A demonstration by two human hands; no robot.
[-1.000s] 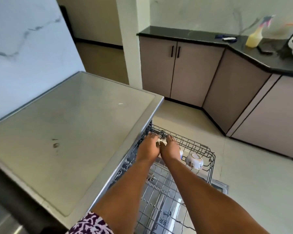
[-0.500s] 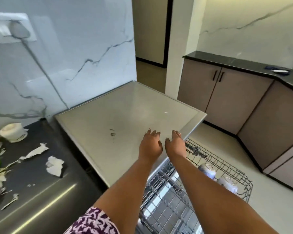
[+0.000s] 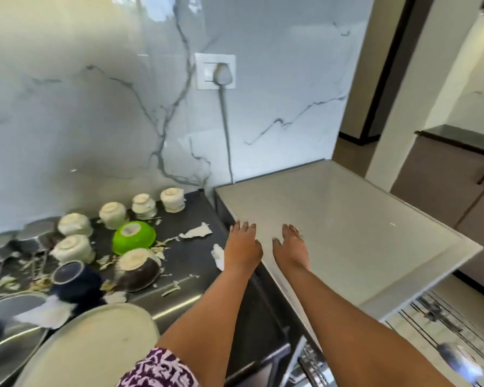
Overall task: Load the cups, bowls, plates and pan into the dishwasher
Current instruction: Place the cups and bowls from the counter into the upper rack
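My left hand (image 3: 242, 247) and my right hand (image 3: 291, 247) are stretched out empty, fingers straight, over the left edge of the grey dishwasher top (image 3: 347, 224). Left of them, on the dark counter (image 3: 190, 263), stand several upturned white cups (image 3: 172, 199), a green bowl (image 3: 133, 236), a dark brown bowl (image 3: 139, 270) and a dark blue cup (image 3: 73, 280). A large pale plate (image 3: 95, 347) lies at the bottom left. The pulled-out wire rack (image 3: 436, 311) shows at the bottom right with a blurred white cup (image 3: 461, 361) in it.
Torn white paper scraps (image 3: 193, 233) litter the counter. Steel vessels (image 3: 31, 236) stand at the far left by the marble wall. A wall socket with a plug and cord (image 3: 215, 71) sits above the dishwasher. Cabinets (image 3: 444, 177) stand at the right.
My view has swung left from the rack to the counter with the dirty dishes. Both hands came up out of the rack, empty, and now hover by the dishwasher top's left edge.
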